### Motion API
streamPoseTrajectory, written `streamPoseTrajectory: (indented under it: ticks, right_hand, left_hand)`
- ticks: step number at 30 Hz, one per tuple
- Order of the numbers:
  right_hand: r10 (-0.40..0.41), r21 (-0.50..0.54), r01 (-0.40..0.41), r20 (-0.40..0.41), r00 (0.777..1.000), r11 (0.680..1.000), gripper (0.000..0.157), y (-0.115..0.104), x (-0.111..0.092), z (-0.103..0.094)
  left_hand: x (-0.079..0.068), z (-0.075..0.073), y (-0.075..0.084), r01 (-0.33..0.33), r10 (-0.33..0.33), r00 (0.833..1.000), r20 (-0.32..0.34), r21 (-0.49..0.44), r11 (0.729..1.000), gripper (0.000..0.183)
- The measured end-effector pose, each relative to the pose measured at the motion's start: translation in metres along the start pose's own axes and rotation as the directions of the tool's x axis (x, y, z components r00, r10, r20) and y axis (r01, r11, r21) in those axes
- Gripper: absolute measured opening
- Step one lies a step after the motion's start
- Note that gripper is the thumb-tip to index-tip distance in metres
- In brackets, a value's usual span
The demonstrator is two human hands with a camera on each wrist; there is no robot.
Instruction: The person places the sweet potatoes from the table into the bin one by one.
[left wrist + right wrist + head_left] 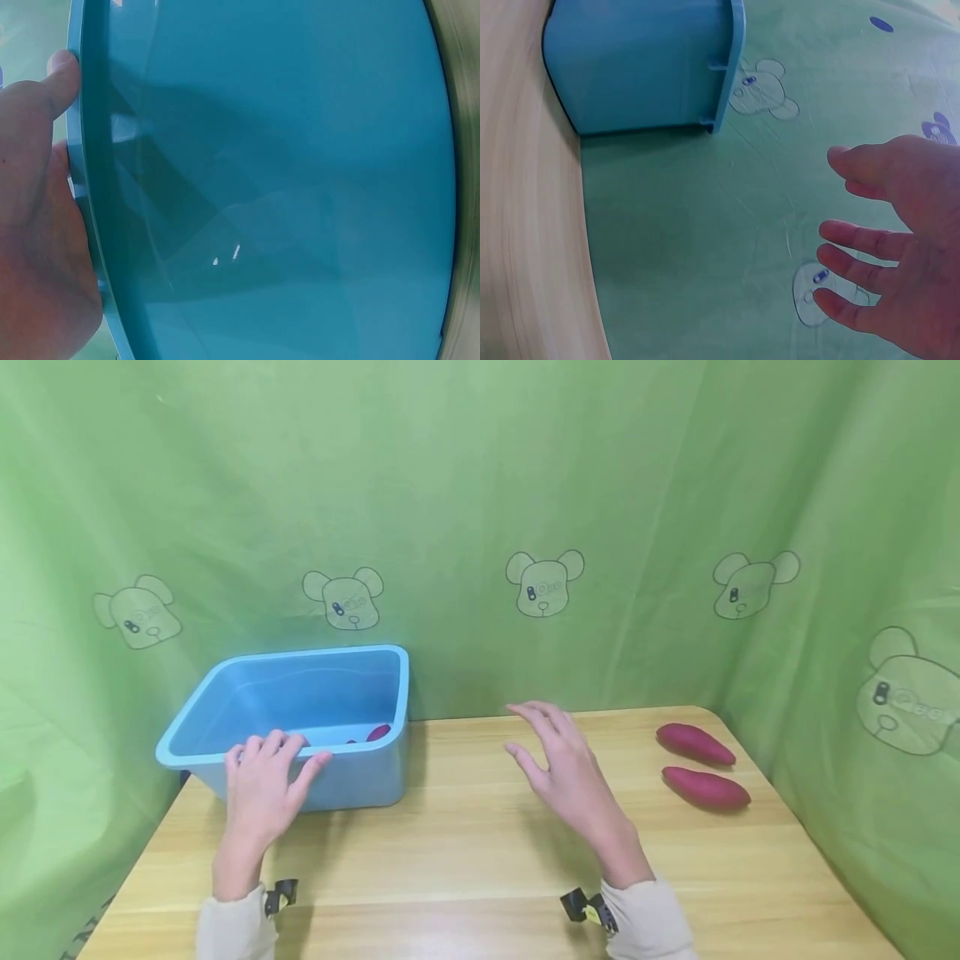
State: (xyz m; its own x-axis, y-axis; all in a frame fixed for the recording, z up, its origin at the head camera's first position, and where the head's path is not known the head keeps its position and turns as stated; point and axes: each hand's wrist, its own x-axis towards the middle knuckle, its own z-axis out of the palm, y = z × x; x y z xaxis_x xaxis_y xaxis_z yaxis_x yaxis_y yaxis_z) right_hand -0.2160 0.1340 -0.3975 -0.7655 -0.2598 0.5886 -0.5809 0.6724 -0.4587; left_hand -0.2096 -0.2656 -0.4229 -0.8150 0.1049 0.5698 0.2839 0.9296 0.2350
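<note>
A blue plastic tub stands at the left of the table. My left hand holds its near rim, fingers bent over the edge and thumb lying along it; the fingertips are hidden inside. The left wrist view shows the thumb at the rim above the tub's side wall. Inside the tub lies a purple-red sweet potato, partly hidden by the rim, with a small bit of another beside it. Over the middle of the table my right hand hovers with fingers spread and nothing in it.
Two more sweet potatoes, an upper one and a lower one, lie on the wooden table at the right. Green curtain with bear-head prints hangs close behind the table and along both sides.
</note>
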Motion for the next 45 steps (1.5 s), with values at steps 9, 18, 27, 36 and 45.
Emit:
streamPoseTrajectory:
  ticks: [9,18,27,36,45]
  right_hand:
    - [0.059,-0.027,-0.059,-0.021,0.998,0.998,0.052,0.013,-0.005,-0.016]
    - [0.06,-0.052,-0.063,-0.065,0.996,0.997,0.052,0.021,-0.005,-0.032]
    - [0.086,-0.095,-0.098,-0.124,0.989,0.991,0.052,0.038,-0.009,-0.052]
    - [0.124,-0.129,-0.145,-0.159,0.98,0.981,0.053,0.054,-0.018,-0.07]
    - [0.207,-0.134,-0.23,-0.165,0.964,0.964,0.056,0.073,-0.028,-0.084]
  left_hand:
    - [0.001,-0.001,-0.001,0.005,-0.005,1.0,0.009,0.0,1.0,0.043]
    - [0.003,-0.004,-0.001,0.003,-0.003,1.0,0.008,0.001,1.0,0.044]
    - [0.002,-0.004,-0.001,0.013,-0.013,1.0,0.02,-0.002,1.0,0.045]
    - [0.0,-0.003,-0.001,0.02,-0.02,0.999,0.025,-0.004,1.0,0.045]
    - [0.001,-0.003,-0.001,0.025,-0.025,0.999,0.03,-0.012,1.0,0.045]
